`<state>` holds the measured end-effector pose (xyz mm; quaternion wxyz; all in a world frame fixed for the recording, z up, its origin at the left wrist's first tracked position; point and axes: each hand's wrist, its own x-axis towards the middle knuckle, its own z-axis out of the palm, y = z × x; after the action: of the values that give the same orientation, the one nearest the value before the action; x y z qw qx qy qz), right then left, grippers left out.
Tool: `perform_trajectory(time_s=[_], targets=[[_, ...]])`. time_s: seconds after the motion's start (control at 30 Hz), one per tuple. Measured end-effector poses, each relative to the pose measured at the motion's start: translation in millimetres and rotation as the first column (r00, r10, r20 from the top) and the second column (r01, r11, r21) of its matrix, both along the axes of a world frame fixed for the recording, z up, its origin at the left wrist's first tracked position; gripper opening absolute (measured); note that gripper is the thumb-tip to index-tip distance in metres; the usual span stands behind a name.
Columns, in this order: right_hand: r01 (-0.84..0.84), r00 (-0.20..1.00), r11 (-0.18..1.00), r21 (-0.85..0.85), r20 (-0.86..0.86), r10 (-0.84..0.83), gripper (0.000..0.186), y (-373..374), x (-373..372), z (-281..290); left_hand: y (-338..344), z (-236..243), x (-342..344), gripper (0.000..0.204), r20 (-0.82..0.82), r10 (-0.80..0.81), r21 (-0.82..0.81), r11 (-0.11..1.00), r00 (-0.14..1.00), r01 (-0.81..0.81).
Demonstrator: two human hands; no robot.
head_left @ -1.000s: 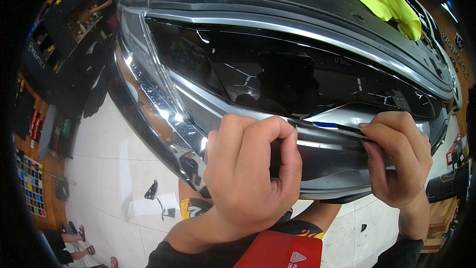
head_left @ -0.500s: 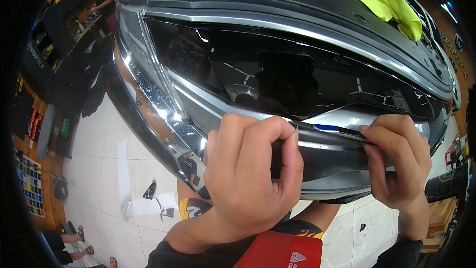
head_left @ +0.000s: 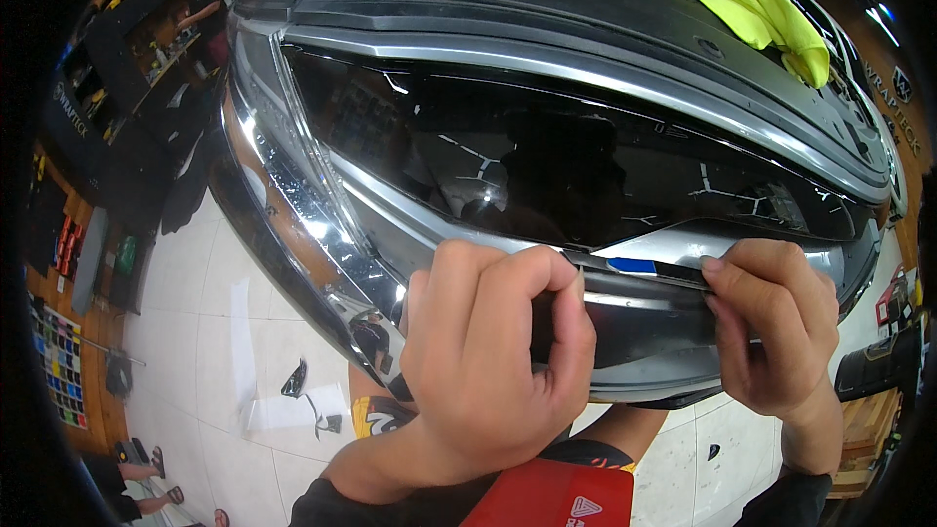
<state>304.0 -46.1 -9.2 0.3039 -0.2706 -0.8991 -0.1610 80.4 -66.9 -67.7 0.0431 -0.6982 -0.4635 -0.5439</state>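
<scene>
A car's front end fills the view, with a glossy black grille panel (head_left: 547, 146) framed by silver trim (head_left: 293, 205). Along the panel's lower edge lies a thin dark strip (head_left: 634, 266) with a blue patch. My left hand (head_left: 488, 361) is curled, thumb and forefinger pinching the strip's left end. My right hand (head_left: 771, 322) pinches the right end, fingertips pressed against the silver trim. The strip runs taut between both hands.
A yellow-green cloth (head_left: 756, 10) lies on top of the car at the upper right. Scraps of film and paper (head_left: 293, 400) lie on the white tiled floor at the lower left. Another person's feet (head_left: 137, 488) and a colour swatch board (head_left: 59, 361) are at the left rim.
Both hands stay on the strip in nearly the same spot. Only the view has shifted slightly.
</scene>
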Motion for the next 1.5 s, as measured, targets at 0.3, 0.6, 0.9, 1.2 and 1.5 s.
perform_trajectory(time_s=[0.3,0.6,0.9,1.2,1.5], targets=[[-0.038,0.999,0.999,0.015,-0.035,0.039,0.035,1.7,-10.1,-3.9,-3.8,-0.6,-7.7,0.018,0.021,0.010,-0.014,1.000,1.000,-0.010],[-0.028,0.999,0.999,0.022,-0.021,0.029,0.036,-0.4,-9.1,-3.1,-9.9,3.5,-4.3,0.026,0.106,0.024,-0.100,0.995,0.994,-0.013],[-0.006,0.999,1.000,0.019,-0.031,0.007,0.037,-0.1,-3.1,-5.8,-6.9,0.2,-3.5,0.025,0.104,0.011,-0.072,0.997,0.995,-0.003],[-0.002,0.999,1.000,0.022,-0.047,0.003,0.037,-2.1,4.1,-9.9,-7.8,-2.0,-4.9,0.023,0.109,-0.009,-0.045,0.999,0.994,0.014],[0.000,0.938,1.000,-0.027,-0.347,-0.010,0.022,-27.0,12.3,-24.7,-13.0,-3.8,-8.3,0.017,0.142,-0.188,-0.011,0.981,0.972,0.192]])
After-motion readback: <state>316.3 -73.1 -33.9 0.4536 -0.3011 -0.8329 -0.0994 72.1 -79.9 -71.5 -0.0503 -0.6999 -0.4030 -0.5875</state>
